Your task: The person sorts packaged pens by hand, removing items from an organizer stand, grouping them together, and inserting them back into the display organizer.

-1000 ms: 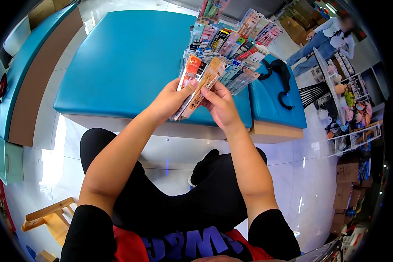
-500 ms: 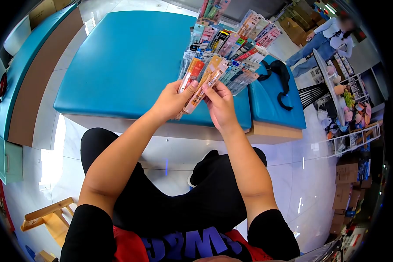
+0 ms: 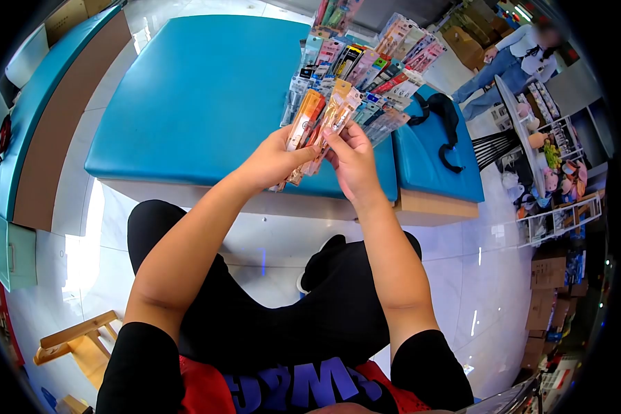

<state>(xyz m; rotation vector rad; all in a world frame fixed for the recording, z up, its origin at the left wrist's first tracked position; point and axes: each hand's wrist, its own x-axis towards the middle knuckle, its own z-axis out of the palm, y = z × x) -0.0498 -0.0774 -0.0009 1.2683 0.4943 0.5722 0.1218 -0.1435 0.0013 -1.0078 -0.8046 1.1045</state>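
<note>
My left hand [image 3: 274, 163] is closed around slim clear-wrapped packets, an orange-and-white packet [image 3: 303, 121] standing out at the top. They look like packaged pens, though the contents are too small to be sure. In my right hand [image 3: 354, 163], thumb and fingers pinch a beige-pink packet [image 3: 340, 109] with a hang hole at its upper end. The two hands are close together over the front edge of the teal padded bench [image 3: 207, 96]. Just beyond them, rows of similar packets [image 3: 366, 69] stand upright, and whatever supports them is mostly hidden.
A black strap [image 3: 447, 127] lies on the smaller teal seat [image 3: 438, 162] to the right. Further right, a person [image 3: 510, 62] is near a table [image 3: 521, 134] and a white rack [image 3: 562, 217]. A wooden chair [image 3: 83, 348] stands at lower left, cardboard boxes [image 3: 548, 272] at right.
The beige-pink packet in my right hand has tilted more upright and slid apart from the orange packet. My left thumb has shifted lower, showing more of the orange packet.
</note>
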